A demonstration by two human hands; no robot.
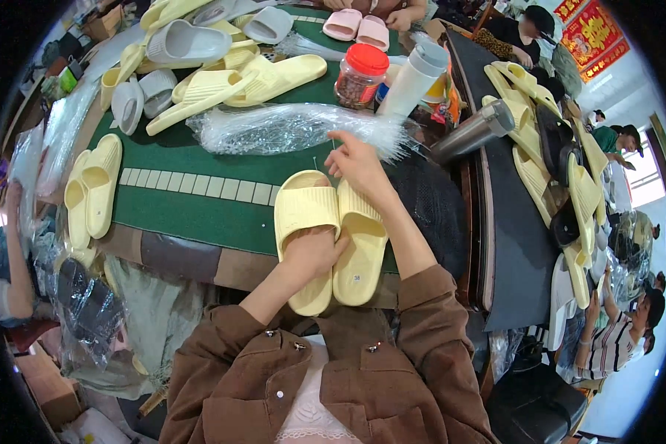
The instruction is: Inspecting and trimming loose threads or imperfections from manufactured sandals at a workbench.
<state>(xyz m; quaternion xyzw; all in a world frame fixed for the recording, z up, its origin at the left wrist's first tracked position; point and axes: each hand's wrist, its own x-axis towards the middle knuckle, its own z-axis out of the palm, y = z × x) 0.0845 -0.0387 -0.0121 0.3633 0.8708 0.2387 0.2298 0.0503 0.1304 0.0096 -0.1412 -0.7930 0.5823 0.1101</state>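
Observation:
A pair of pale yellow slippers stands side by side in front of me at the table's near edge, soles toward the table. My left hand reaches under the strap of the left slipper, its thumb lying against the right one; the fingertips are partly hidden by the strap. Over the toe of the right slipper is my right hand, fingers bent and drawn together. Something thin seems to be between them, too fine to name. Just beyond lies a clear plastic bag of thin, whitish strands.
Yellow and grey slippers pile up at the back left, and another yellow pair lies on the left. A red-lidded jar, a white bottle and a steel tumbler stand beyond my right hand. Co-workers sit around.

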